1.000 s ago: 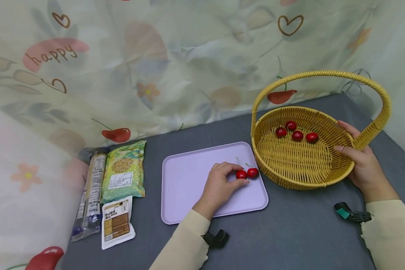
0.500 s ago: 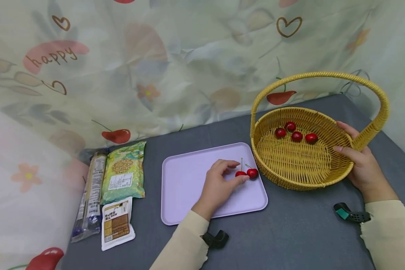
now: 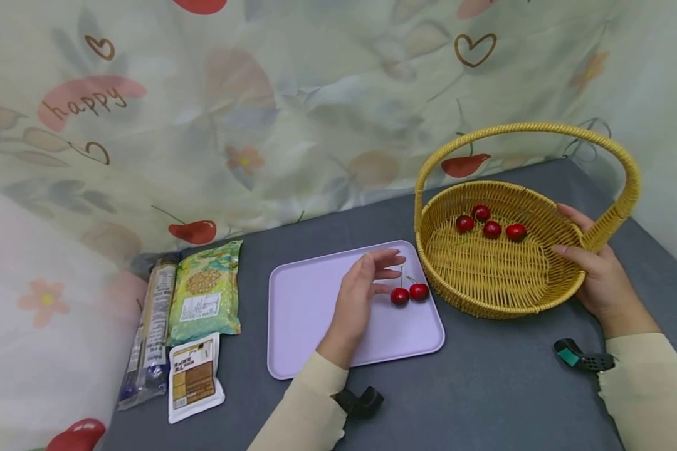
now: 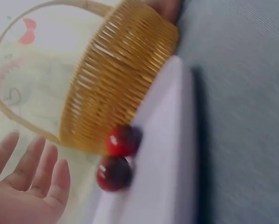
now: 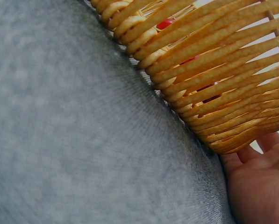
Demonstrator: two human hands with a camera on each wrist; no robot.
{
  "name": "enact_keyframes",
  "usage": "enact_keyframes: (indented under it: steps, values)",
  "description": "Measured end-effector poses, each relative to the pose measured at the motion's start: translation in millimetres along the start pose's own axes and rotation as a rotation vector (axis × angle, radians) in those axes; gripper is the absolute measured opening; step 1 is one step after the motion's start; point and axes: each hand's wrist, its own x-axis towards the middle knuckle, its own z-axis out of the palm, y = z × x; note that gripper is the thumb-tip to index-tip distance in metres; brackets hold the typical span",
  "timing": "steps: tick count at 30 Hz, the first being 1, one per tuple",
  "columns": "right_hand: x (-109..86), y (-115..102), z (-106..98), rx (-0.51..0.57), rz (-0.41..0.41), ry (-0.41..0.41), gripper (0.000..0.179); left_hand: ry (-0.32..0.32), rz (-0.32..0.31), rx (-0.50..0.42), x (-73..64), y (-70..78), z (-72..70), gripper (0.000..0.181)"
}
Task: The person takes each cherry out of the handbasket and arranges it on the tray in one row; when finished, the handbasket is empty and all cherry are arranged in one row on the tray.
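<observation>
Two red cherries with stems, one cherry (image 3: 399, 297) beside another cherry (image 3: 419, 292), lie at the right side of a lilac tray (image 3: 310, 313). My left hand (image 3: 356, 300) hovers over the tray just left of them, fingers extended and holding nothing; the left wrist view shows its fingers (image 4: 34, 168) spread apart from the cherries. To the right of the tray stands a yellow wicker basket (image 3: 496, 275) with a tall handle and several cherries (image 3: 492, 230) inside. My right hand (image 3: 606, 282) grips the basket's right rim, thumb inside and the other fingers partly hidden behind the wall.
At the left lie a green bag of beans (image 3: 205, 291), a long clear-wrapped package (image 3: 153, 326) and a small white-and-brown pouch (image 3: 194, 378) on the grey cloth (image 3: 457, 388). A printed curtain (image 3: 316, 125) closes off the back.
My left hand has let go of the left cherry and drawn back slightly, its fingers straightening. That cherry stays on the tray. My right hand still grips the basket.
</observation>
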Motion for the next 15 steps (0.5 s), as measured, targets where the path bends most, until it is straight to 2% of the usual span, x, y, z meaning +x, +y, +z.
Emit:
enact_keyframes:
  steps: [4,8,12,15]
  values:
    - [-0.7,0,0,0.013,0.001,-0.003,0.067,-0.071,0.003,-0.059,11.2,17.2,10.4,0.064]
    - [-1.4,-1,0,0.012,-0.002,-0.002,0.067,-0.152,0.029,-0.055,26.9,30.8,25.0,0.066]
    - [-0.7,-1,1,-0.011,0.004,-0.001,0.067,-0.209,0.042,-0.036,44.8,35.2,41.3,0.074]
    - [-0.1,0,1,-0.019,0.004,0.002,0.067,-0.23,0.021,-0.009,60.2,33.0,54.0,0.077]
